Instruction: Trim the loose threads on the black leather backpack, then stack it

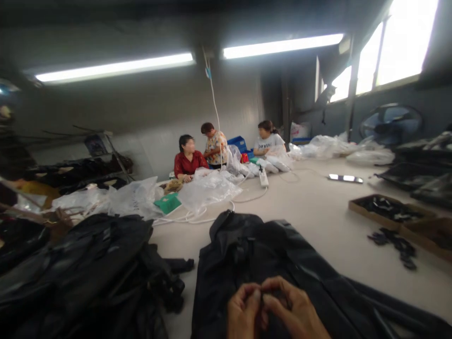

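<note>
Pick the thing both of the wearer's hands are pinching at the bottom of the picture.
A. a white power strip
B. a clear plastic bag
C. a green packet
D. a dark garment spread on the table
D: the left hand and right hand meet with fingertips pinched on the dark garment, which lies spread on the table right in front of the wearer.

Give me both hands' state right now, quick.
Left hand: closed, pinching a small dark part on the black garment.
Right hand: closed, fingertips pinching at the same spot.
</note>
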Action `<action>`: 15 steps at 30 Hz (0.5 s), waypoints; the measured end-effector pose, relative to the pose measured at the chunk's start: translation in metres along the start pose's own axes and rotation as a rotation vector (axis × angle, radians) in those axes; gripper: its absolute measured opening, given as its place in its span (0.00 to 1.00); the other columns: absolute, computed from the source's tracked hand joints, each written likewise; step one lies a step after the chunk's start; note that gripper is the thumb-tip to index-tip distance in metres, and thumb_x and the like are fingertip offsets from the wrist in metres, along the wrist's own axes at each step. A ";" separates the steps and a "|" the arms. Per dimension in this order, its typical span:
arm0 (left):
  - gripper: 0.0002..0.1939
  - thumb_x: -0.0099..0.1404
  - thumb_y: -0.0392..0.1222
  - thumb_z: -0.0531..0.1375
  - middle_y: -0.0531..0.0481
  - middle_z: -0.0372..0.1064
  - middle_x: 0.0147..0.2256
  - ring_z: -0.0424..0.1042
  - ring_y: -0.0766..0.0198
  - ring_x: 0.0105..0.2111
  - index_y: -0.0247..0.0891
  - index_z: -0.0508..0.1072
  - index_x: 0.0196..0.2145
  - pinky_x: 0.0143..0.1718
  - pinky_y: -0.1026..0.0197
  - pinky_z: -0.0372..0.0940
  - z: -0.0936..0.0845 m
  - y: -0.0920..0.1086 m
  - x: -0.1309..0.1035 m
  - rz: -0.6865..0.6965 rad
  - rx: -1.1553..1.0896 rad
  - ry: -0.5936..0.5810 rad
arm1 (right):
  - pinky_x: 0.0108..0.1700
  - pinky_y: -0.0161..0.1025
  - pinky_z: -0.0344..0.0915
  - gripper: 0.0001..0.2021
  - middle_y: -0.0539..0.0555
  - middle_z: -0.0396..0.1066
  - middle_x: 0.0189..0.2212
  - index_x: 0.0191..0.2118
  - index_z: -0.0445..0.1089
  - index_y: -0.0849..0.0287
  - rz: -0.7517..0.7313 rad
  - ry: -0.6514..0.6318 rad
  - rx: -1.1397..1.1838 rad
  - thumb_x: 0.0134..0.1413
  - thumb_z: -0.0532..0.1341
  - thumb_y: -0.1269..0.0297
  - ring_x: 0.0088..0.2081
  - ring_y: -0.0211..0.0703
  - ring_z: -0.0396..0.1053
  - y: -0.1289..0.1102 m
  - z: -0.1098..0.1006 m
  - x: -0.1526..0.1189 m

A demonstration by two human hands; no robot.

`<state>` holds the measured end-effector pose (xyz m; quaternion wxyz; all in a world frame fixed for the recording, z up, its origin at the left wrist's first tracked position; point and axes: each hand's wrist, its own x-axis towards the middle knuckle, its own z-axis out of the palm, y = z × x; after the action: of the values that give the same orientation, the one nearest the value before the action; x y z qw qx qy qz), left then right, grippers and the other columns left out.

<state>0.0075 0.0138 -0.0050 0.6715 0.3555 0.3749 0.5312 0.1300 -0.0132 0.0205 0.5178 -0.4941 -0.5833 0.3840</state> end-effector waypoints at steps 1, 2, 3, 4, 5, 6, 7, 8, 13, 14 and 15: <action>0.27 0.44 0.57 0.71 0.56 0.63 0.18 0.57 0.75 0.16 0.32 0.71 0.32 0.18 0.72 0.52 0.002 0.006 -0.006 0.019 0.015 -0.002 | 0.31 0.32 0.66 0.12 0.51 0.74 0.30 0.37 0.71 0.58 0.024 -0.046 0.075 0.52 0.60 0.56 0.28 0.41 0.71 0.001 -0.003 -0.002; 0.24 0.48 0.53 0.71 0.54 0.65 0.21 0.60 0.75 0.18 0.32 0.71 0.34 0.20 0.72 0.55 0.003 0.011 -0.011 0.023 0.044 -0.022 | 0.33 0.33 0.66 0.12 0.53 0.74 0.31 0.38 0.70 0.60 0.040 -0.053 0.148 0.51 0.62 0.57 0.30 0.42 0.72 0.003 -0.005 -0.003; 0.23 0.51 0.51 0.70 0.54 0.66 0.23 0.60 0.75 0.19 0.32 0.70 0.36 0.21 0.72 0.56 0.004 0.016 -0.014 0.033 0.080 -0.025 | 0.34 0.34 0.66 0.13 0.53 0.74 0.31 0.38 0.70 0.61 0.059 -0.053 0.206 0.51 0.63 0.57 0.30 0.42 0.73 0.005 -0.007 -0.004; 0.21 0.53 0.50 0.68 0.54 0.66 0.24 0.61 0.75 0.20 0.33 0.69 0.38 0.22 0.71 0.57 0.005 0.019 -0.016 0.038 0.114 -0.033 | 0.35 0.35 0.67 0.14 0.54 0.74 0.30 0.39 0.70 0.61 0.080 -0.049 0.253 0.51 0.63 0.56 0.30 0.43 0.73 0.008 -0.007 -0.005; 0.20 0.55 0.49 0.67 0.55 0.65 0.24 0.61 0.75 0.20 0.33 0.68 0.39 0.22 0.71 0.57 0.004 0.022 -0.016 0.043 0.144 -0.043 | 0.35 0.36 0.67 0.14 0.54 0.75 0.29 0.39 0.69 0.62 0.098 -0.044 0.289 0.51 0.63 0.56 0.31 0.44 0.73 0.010 -0.007 -0.006; 0.19 0.57 0.48 0.66 0.55 0.65 0.23 0.60 0.75 0.20 0.33 0.67 0.40 0.22 0.71 0.57 0.003 0.022 -0.016 0.049 0.169 -0.051 | 0.36 0.37 0.68 0.15 0.55 0.75 0.28 0.39 0.69 0.62 0.114 -0.043 0.314 0.51 0.64 0.56 0.30 0.45 0.73 0.012 -0.006 -0.007; 0.19 0.58 0.47 0.65 0.56 0.64 0.23 0.60 0.74 0.20 0.33 0.66 0.41 0.22 0.71 0.56 0.002 0.022 -0.016 0.056 0.190 -0.063 | 0.36 0.38 0.68 0.15 0.55 0.75 0.28 0.39 0.69 0.62 0.125 -0.042 0.333 0.51 0.64 0.56 0.30 0.45 0.74 0.014 -0.005 -0.007; 0.18 0.59 0.47 0.65 0.56 0.64 0.23 0.60 0.75 0.20 0.34 0.66 0.41 0.22 0.71 0.56 0.001 0.022 -0.016 0.064 0.207 -0.073 | 0.36 0.39 0.68 0.15 0.55 0.75 0.27 0.39 0.68 0.62 0.130 -0.043 0.348 0.51 0.64 0.56 0.30 0.45 0.74 0.015 -0.004 -0.008; 0.18 0.61 0.46 0.63 0.56 0.64 0.25 0.59 0.75 0.20 0.35 0.64 0.43 0.22 0.71 0.55 -0.002 0.017 -0.014 0.074 0.255 -0.111 | 0.34 0.37 0.69 0.14 0.53 0.74 0.26 0.38 0.68 0.61 0.097 -0.058 0.344 0.51 0.64 0.56 0.29 0.43 0.73 0.014 -0.003 -0.010; 0.18 0.61 0.47 0.63 0.56 0.63 0.25 0.59 0.75 0.20 0.35 0.63 0.43 0.22 0.71 0.55 -0.002 0.017 -0.014 0.070 0.259 -0.119 | 0.33 0.36 0.69 0.14 0.52 0.74 0.25 0.37 0.69 0.61 0.088 -0.052 0.324 0.51 0.64 0.56 0.28 0.42 0.73 0.014 -0.003 -0.011; 0.18 0.61 0.47 0.63 0.57 0.63 0.24 0.59 0.75 0.20 0.36 0.63 0.43 0.22 0.71 0.55 -0.001 0.017 -0.014 0.068 0.266 -0.129 | 0.32 0.35 0.68 0.13 0.52 0.74 0.25 0.37 0.69 0.61 0.081 -0.046 0.305 0.52 0.64 0.56 0.27 0.41 0.72 0.013 -0.003 -0.011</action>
<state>-0.0037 0.0031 0.0113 0.6228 0.4870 0.3859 0.4754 0.1352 -0.0216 0.0056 0.5574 -0.4240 -0.5095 0.5000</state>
